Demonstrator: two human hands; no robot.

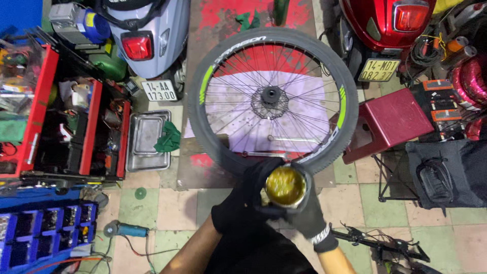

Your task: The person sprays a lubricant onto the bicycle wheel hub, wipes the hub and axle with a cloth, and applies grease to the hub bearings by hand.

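Note:
A bicycle wheel (273,99) with a black tyre, green rim marks and a disc at the hub lies flat on the floor in front of me. Below its near edge, both my gloved hands hold a round open tin of yellow grease (285,186). My left hand (243,200) in a black glove wraps the tin from the left. My right hand (307,215), also gloved, cups it from below and the right. A long metal tool (269,152) lies under the spokes.
A red tool cabinet (66,127) with open drawers stands left, a metal tray (147,142) with a green rag beside it. A grey scooter (149,35) and a red scooter (388,25) are behind. A red stool (390,122) sits right; an angle grinder (127,231) lies lower left.

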